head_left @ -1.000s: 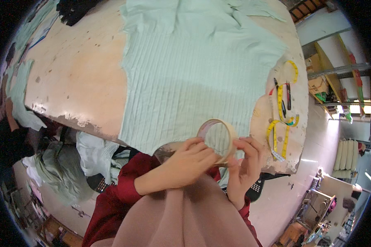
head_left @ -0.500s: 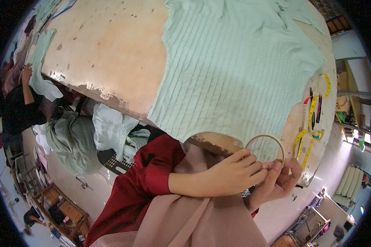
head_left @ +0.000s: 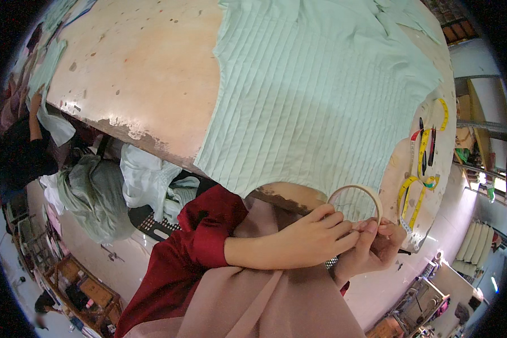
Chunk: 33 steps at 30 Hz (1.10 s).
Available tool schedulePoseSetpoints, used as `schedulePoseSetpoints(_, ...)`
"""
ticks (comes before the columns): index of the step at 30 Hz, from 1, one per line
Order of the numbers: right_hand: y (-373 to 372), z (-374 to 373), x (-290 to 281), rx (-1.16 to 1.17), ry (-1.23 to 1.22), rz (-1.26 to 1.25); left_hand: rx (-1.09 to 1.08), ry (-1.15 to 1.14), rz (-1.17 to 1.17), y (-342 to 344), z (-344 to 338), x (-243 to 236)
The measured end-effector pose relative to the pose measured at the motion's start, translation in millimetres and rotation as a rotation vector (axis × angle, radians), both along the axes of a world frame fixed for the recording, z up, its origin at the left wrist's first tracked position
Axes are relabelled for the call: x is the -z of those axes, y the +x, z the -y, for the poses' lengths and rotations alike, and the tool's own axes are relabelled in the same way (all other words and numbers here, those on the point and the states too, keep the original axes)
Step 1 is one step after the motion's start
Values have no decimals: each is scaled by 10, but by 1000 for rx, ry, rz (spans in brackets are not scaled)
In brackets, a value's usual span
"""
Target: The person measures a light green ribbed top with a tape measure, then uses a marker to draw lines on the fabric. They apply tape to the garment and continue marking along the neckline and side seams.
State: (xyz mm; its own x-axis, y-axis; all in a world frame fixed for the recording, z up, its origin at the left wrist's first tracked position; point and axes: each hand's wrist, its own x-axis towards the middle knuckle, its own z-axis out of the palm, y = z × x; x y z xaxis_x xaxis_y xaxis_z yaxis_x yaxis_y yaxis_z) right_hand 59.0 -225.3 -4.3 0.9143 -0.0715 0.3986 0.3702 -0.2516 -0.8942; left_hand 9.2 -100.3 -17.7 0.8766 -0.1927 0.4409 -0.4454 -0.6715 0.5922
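A thin cream ring, which looks like a nearly used-up roll of tape (head_left: 376,201), stands upright between my hands over the table's near edge. My right hand (head_left: 369,256) pinches its lower rim between thumb and fingers. From the left, my left hand (head_left: 304,241) reaches across with bent fingers closed at the same rim, close to the right thumb. What the left fingertips grip is partly hidden. Just beyond lies a pale mint pleated garment piece (head_left: 304,112), spread flat with its curved edge toward me.
Right of the garment, a yellow tape measure (head_left: 422,152) and dark pens (head_left: 432,147) lie on the worn table (head_left: 146,62). Below the table's left edge, white cloth (head_left: 143,177) sits in a black crate (head_left: 152,222) beside a grey-green bundle (head_left: 98,197). Another person (head_left: 25,152) stands far left.
The view has shifted slightly, so the table and hands sit a little farther left. Both hands stay at the tape roll's lower rim, with only small finger movement.
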Motion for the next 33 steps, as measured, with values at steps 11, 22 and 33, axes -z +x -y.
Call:
schedulePoseSetpoints(11,38,1,44,-18,-108,73,11,41,-20,19,-37,-18)
schedulePoseSetpoints(22,281,233,-243,-433,-86,-164,106,-73,-160,0,-208,-35)
schedulePoseSetpoints(33,92,269,-124,-482,-426,289,-193,67,-96,58,-228,-68)
